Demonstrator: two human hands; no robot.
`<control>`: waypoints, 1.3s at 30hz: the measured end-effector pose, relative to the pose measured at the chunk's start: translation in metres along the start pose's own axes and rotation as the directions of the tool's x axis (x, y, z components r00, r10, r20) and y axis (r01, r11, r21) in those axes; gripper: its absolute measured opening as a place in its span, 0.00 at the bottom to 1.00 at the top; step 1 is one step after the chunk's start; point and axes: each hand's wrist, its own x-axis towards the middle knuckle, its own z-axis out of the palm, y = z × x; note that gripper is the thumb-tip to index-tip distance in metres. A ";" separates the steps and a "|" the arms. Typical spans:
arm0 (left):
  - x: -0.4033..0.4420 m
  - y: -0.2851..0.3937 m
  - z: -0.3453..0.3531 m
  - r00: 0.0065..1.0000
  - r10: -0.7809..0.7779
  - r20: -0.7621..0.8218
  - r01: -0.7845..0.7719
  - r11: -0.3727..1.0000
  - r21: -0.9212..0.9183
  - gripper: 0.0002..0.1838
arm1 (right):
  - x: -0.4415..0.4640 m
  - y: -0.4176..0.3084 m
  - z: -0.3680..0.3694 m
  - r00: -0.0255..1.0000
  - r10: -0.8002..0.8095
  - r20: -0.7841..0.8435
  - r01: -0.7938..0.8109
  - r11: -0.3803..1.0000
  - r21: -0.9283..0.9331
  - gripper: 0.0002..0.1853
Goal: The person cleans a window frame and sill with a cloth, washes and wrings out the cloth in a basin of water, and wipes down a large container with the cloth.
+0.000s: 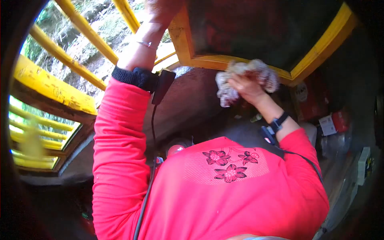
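Note:
My right hand (249, 89) is closed on a bunched, light-coloured cloth (227, 86) with darker mottling. The cloth lies against the lower bar of a yellow wooden frame (208, 61), which surrounds a dark panel (248, 28). Raised at the top edge of the head view, my left hand (165, 9) is near the frame's left upright. Its fingers are out of sight, so I cannot see whether it grips anything.
Yellow window bars (76, 28) stand on the left, with rocks and plants outside. Below them is a second barred opening (38, 138). Red boxes (312, 98) and a white-labelled package (329, 125) sit at the right. A black cable (150, 184) hangs from my left wrist.

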 end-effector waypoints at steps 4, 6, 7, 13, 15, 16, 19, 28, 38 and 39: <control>0.001 0.000 -0.002 0.999 0.026 -0.024 -0.029 0.990 -0.139 0.40 | -0.075 0.036 -0.057 0.958 0.256 0.130 -0.222 0.948 -0.229 0.08; 0.006 0.006 0.014 0.998 0.026 -0.057 -0.039 0.973 -0.226 0.39 | -0.105 0.048 -0.080 0.926 0.364 0.100 -0.331 0.910 -0.248 0.08; 0.005 0.005 0.012 1.000 0.003 -0.006 -0.004 0.983 -0.183 0.40 | -0.113 0.053 -0.093 0.909 0.410 0.073 -0.373 0.879 -0.296 0.08; 0.004 0.020 0.011 0.996 -0.079 -0.037 0.073 0.986 -0.148 0.39 | -0.113 0.117 -0.176 0.732 0.355 -0.582 -0.587 0.763 -0.272 0.24; 0.006 0.021 0.009 0.997 -0.075 -0.026 0.070 0.985 -0.161 0.40 | -0.081 0.156 -0.207 0.607 0.306 -0.733 -0.513 0.855 -0.068 0.28; 0.007 0.022 0.009 0.998 -0.064 -0.024 0.061 0.990 -0.129 0.41 | -0.066 0.158 -0.214 0.618 0.294 -0.729 -0.527 0.843 -0.107 0.28; 0.006 0.024 0.008 0.993 -0.115 -0.010 0.112 0.982 -0.155 0.41 | -0.003 0.156 -0.215 0.650 0.249 -0.717 -0.552 0.804 -0.221 0.27; 0.007 0.033 0.007 0.993 -0.113 -0.016 0.111 0.988 -0.109 0.38 | -0.057 0.127 -0.082 0.187 0.891 -0.413 -0.334 0.454 0.826 0.15; 0.011 0.031 0.005 0.994 -0.101 -0.049 0.094 0.987 -0.130 0.39 | -0.116 0.060 -0.002 0.038 0.959 -0.281 -0.675 0.232 0.701 0.24; 0.010 0.031 0.004 0.994 -0.105 -0.037 0.099 0.985 -0.139 0.39 | -0.126 0.061 0.007 0.038 0.959 -0.281 -0.718 0.222 0.660 0.25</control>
